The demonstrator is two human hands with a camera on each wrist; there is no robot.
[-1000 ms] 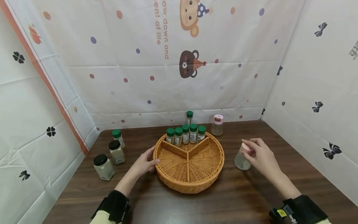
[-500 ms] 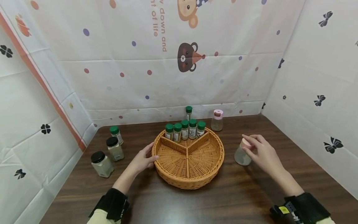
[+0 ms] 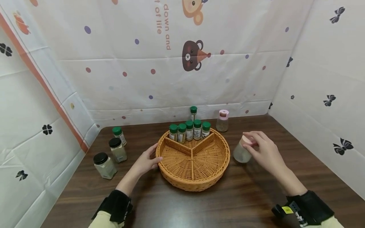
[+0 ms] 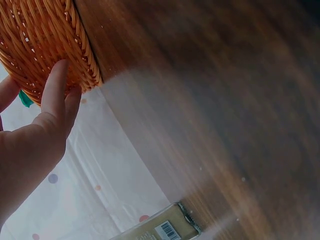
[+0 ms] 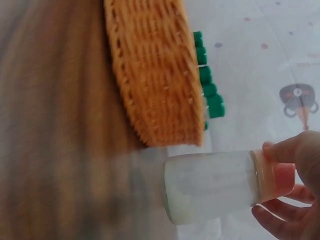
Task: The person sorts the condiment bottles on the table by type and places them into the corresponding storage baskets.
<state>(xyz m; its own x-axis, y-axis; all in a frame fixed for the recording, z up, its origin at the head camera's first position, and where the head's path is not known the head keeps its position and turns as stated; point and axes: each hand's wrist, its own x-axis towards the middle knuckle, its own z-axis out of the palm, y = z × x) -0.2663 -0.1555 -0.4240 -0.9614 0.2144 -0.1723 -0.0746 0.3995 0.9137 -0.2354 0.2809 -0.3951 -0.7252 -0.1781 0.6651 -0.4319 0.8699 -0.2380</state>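
A round wicker basket (image 3: 192, 186), split by dividers into three compartments, sits mid-table. Several small green-capped spice jars (image 3: 189, 130) stand in its back compartment. My left hand (image 3: 146, 163) holds the basket's left side, thumb at the rim; in the left wrist view its fingers (image 4: 54, 92) lie against the weave. With my right hand (image 3: 263, 152) I pinch the pink lid (image 5: 280, 177) of a clear glass jar (image 3: 240, 154), right of the basket. The jar leans slightly and holds pale contents (image 5: 182, 202). Whether its base touches the table cannot be told.
Two black-lidded jars (image 3: 105, 167) and a green-capped jar (image 3: 119, 135) stand at the left. Behind the basket are another green-capped jar (image 3: 193, 113) and a pink-lidded jar (image 3: 222, 121). Printed cloth (image 3: 137, 88) closes off the back and sides of the table (image 3: 171, 209).
My right hand has carried the pink-lidded glass jar slightly left, nearer the basket. My left hand stays at the basket. The head view has tipped down a little.
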